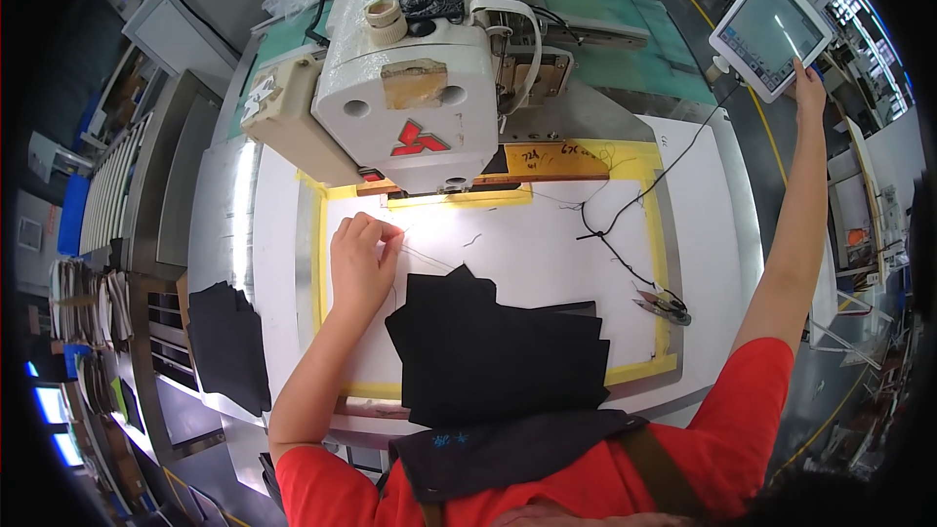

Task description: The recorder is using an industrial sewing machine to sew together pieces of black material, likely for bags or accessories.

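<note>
My left hand [363, 259] is closed in a pinch over the white work plate [547, 263], just in front of a white industrial sewing machine [410, 88]. Thin thread [427, 259] runs from its fingertips toward a stack of black fabric pieces [508, 351]. That stack lies unevenly layered on the plate, close to my body. Far out to the right, my right hand [809, 88] reaches up to a tablet-like control panel [771, 31] with a white frame. One stretched finger touches the lower right part of its screen; the other fingers are partly hidden.
Thread snips [664, 305] tied to a black cord [618, 256] lie on the right of the plate. Yellow tape [644, 371] borders it. More black fabric pieces [228, 344] sit at the left edge. A wooden strip [556, 164] lies under the machine head.
</note>
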`<state>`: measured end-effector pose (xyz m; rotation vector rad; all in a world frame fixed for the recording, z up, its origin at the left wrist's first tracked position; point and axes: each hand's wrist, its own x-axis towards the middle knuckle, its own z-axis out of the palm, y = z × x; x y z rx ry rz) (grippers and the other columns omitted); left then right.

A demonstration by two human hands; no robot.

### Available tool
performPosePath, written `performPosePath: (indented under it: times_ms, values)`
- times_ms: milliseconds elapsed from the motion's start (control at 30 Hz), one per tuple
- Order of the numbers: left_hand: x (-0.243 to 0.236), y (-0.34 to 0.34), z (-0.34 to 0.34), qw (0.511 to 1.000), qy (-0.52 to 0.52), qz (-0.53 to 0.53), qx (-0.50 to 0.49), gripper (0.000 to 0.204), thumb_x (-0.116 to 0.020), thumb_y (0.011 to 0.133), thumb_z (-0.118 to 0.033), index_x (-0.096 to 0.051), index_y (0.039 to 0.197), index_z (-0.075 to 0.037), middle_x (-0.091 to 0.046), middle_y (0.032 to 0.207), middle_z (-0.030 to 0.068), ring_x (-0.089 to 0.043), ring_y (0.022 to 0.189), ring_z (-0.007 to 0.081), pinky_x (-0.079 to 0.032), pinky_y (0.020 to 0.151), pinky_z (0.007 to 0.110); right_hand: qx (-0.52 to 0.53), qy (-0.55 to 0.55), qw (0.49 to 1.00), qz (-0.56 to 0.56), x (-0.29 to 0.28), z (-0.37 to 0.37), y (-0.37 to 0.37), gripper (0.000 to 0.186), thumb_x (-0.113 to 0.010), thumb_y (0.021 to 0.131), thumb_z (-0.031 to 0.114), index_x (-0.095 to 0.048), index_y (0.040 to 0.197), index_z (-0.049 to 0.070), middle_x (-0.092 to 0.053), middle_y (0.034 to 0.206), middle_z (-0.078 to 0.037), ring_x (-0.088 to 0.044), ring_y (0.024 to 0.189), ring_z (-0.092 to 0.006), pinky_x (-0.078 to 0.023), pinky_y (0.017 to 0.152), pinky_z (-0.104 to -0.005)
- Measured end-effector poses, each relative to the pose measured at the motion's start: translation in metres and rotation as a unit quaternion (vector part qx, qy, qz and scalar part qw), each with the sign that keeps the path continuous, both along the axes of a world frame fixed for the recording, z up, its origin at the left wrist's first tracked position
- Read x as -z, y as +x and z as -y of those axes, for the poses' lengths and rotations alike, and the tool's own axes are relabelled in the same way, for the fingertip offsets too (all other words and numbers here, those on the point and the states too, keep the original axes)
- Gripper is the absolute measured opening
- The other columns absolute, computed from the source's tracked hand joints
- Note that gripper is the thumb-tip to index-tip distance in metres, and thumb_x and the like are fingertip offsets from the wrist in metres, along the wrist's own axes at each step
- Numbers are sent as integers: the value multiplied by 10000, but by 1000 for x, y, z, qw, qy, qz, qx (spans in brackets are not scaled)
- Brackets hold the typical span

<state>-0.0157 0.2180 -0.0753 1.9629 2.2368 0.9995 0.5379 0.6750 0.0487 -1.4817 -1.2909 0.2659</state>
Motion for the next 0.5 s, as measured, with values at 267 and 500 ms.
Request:
performPosePath:
  times_ms: [267, 500]
  values:
    - [5, -21, 0, 1000, 10, -9, -3, 46, -686, 763, -27, -644, 761, -47, -575, 788, 65, -534, 754, 263, -428, 689, 384, -31, -7, 999, -11, 5, -4, -2, 584, -651, 892, 453, -607, 1210, -35, -644, 1076, -98, -602, 952, -173, -453, 881, -300]
    - [8, -41, 2, 1000, 20, -4, -3, 52, -684, 773, -25, -648, 806, -45, -586, 803, 63, -538, 762, 261, -429, 702, 378, -6, 0, 1000, 13, 6, 5, -19, 560, -662, 892, 432, -612, 1202, -31, -639, 1029, -73, -583, 908, -151, -452, 850, -280]
